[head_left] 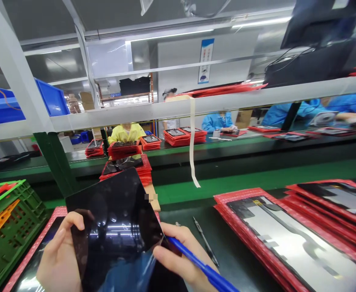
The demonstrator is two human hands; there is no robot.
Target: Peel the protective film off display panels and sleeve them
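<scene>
A glossy black tablet screen (117, 219) is tilted up in front of me. My left hand (59, 255) grips its left edge, thumb over the glass. At the panel's lower right corner my right hand (181, 259) is closed round a blue pen (205, 269), and its fingertips touch a bluish film (129, 271) that is loose at the bottom edge. Beneath the panel lies a red bubble-wrap sleeve (48, 227) holding another panel.
Red sleeves with panels (287, 235) are stacked at the right. Black tweezers (205, 241) lie on the dark bench. A green crate (10, 227) stands at the left. Beyond a green conveyor (257, 178), people in blue and yellow coats work beside stacks of red sleeves (184, 136).
</scene>
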